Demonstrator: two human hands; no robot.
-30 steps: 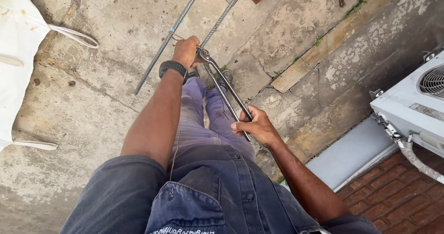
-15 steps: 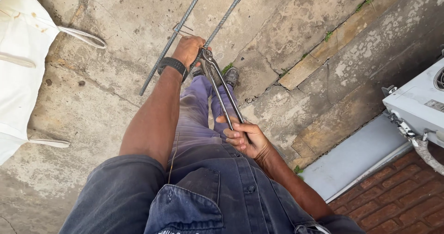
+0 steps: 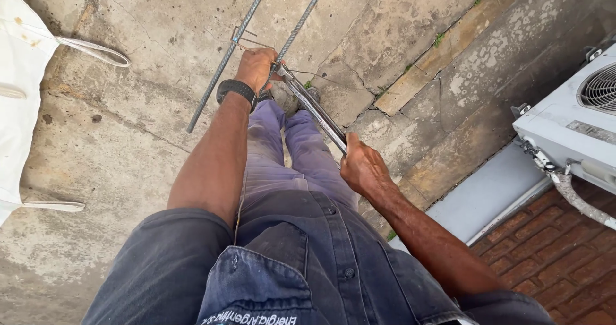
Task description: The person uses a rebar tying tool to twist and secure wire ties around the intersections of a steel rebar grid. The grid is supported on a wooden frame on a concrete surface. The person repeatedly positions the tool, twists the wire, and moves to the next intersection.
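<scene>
Right hand (image 3: pixel 362 168) now sliding down tool handles toward body; left hand (image 3: pixel 256 68) closed around rebar (image 3: pixel 226 59) at tie wire. Long-handled pincers (image 3: pixel 314 110) gripping joint above concrete floor (image 3: pixel 115 145). Tying step ongoing; next move apparently needing steady pull and twist.

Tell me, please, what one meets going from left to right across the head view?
White bag → ribbed steel bars → left hand → long metal tool → right hand → white outdoor fan unit.

Ribbed steel bars (image 3: pixel 226 57), shiny metal pincers (image 3: pixel 314 110), rough stained concrete floor (image 3: pixel 128 107)
</scene>
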